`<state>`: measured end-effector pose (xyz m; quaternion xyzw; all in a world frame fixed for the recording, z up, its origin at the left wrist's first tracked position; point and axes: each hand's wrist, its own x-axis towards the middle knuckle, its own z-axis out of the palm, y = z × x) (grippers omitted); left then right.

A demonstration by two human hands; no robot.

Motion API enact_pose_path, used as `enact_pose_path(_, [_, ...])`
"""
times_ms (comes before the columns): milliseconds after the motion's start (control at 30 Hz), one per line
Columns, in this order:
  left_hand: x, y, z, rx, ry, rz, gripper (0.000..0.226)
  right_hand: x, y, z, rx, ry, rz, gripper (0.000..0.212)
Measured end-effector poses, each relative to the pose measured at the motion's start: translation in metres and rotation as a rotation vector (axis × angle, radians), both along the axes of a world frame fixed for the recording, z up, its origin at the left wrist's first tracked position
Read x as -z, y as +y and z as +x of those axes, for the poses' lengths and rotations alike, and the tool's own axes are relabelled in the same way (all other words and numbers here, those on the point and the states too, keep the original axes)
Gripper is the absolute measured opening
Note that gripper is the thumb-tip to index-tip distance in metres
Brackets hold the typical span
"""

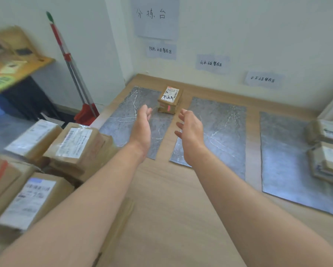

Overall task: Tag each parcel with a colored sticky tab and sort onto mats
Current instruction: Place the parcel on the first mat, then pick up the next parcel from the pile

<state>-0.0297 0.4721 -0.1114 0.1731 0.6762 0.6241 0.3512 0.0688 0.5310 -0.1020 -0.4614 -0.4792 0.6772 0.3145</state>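
A small brown parcel [169, 100] with a white label and a pink tab on its front stands at the far right of the left grey mat [123, 116]. My left hand [142, 128] and my right hand [190, 132] hover just in front of it, palms facing each other, fingers apart, holding nothing. The middle mat [219, 128] is bare. On the right mat [285, 160], two or three parcels [327, 149] are stacked at its right edge. A pile of brown parcels [52, 157] lies at the left of the table.
Paper signs [211, 63] hang on the wall above each mat. A red-handled mop [71, 64] leans in the corner. A side table with cardboard [13, 62] stands at far left. The wooden tabletop [171, 209] stretches in front.
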Motion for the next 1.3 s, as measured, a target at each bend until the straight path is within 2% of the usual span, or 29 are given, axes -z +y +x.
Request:
enact_pose_path(167, [-0.017,-0.066,0.026,-0.014,0.026,0.019,0.059,-0.026,-0.063,0.024,-0.012,0.045,-0.01,0.023])
enact_pose_path(467, [-0.023,-0.152,0.043,0.044,0.014,0.059,0.057,-0.029,-0.148,0.049,-0.008,0.043,0.04,0.027])
enact_pose_path(567, [-0.017,-0.18,0.039,0.05,-0.006,0.055,0.056,-0.017,-0.177,0.049,0.023,0.021,0.024,0.034])
enact_pose_path(833, [0.02,-0.261,0.025,0.157,0.019,0.027,0.058,0.027,-0.269,0.042,0.087,-0.036,-0.052,0.037])
enact_pose_path(967, [0.037,-0.293,0.02,0.15,-0.004,-0.023,0.066,0.048,-0.298,0.039,0.085,-0.055,-0.09,0.032])
enact_pose_path(1133, [0.067,-0.325,0.015,0.133,0.004,-0.065,0.054,0.081,-0.328,0.032,0.047,-0.097,-0.119,0.024])
enact_pose_path(1233, [0.091,-0.348,0.007,0.134,0.011,-0.135,0.055,0.104,-0.347,0.026,-0.002,-0.125,-0.131,0.039])
enact_pose_path(1300, [0.109,-0.364,-0.003,0.104,0.03,-0.174,0.056,0.116,-0.357,0.026,-0.021,-0.13,-0.139,0.041])
